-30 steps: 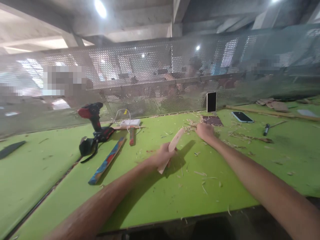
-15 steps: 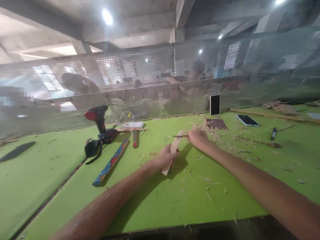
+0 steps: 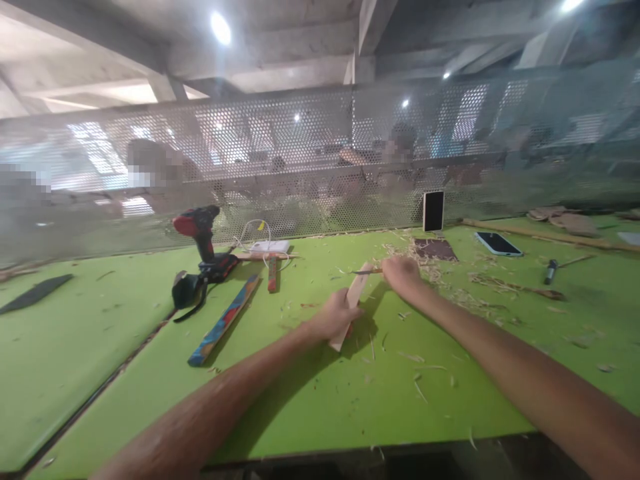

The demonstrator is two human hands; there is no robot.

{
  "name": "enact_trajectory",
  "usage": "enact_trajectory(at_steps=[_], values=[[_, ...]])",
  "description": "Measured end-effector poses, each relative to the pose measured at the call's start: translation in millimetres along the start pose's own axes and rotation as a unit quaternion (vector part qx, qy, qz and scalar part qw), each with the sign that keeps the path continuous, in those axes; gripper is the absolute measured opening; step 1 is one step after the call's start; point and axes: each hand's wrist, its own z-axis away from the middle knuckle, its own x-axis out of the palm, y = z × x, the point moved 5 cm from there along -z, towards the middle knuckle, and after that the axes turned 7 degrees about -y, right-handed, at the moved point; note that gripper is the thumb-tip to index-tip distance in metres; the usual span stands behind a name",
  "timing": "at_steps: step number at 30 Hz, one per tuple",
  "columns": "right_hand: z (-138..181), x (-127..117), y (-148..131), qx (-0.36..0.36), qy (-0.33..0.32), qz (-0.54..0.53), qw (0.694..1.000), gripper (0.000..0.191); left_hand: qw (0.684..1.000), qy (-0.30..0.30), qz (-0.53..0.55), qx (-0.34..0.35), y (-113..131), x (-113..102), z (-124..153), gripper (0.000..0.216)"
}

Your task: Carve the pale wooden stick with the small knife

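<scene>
Shavings point(image 3: 465, 297) littered the green surface point(image 3: 100, 333) right of centre. Dead centre, the left hand point(image 3: 336, 315) was clamped around a pale wooden strip point(image 3: 356, 293), tilted up off the surface, and the right hand point(image 3: 403, 275) was closed on a thin blade point(image 3: 364, 271) touching the strip's top end. Centre left, a red drill point(image 3: 200, 233) stood upright, well apart.

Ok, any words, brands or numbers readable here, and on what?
None can be read.
The drill: any label too blurred.
The upright phone and the flat phone: dark screens.
The wood strip in the left hand and the thin blade in the right hand: no lettering.
</scene>
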Motion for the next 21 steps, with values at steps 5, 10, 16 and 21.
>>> enact_trajectory(at_steps=[5,10,16,21], values=[[-1.9,-19.2,42.1,0.076,-0.006,0.008,0.997,0.027,0.997,-0.057,-0.030,0.052,5.2,16.4,7.9,0.037],[-1.2,-41.9,49.5,0.130,0.031,0.005,0.991,0.031,0.999,-0.030,0.044,0.007,2.1,16.9,6.4,0.032],[15.7,-38.4,-15.0,0.023,-0.004,0.005,1.000,0.037,0.987,0.011,0.138,0.087,8.8,9.6,3.2,0.038],[27.3,-32.9,-38.5,-0.033,-0.013,0.045,0.998,0.035,0.981,0.041,0.165,0.088,8.9,10.8,1.3,0.030]])
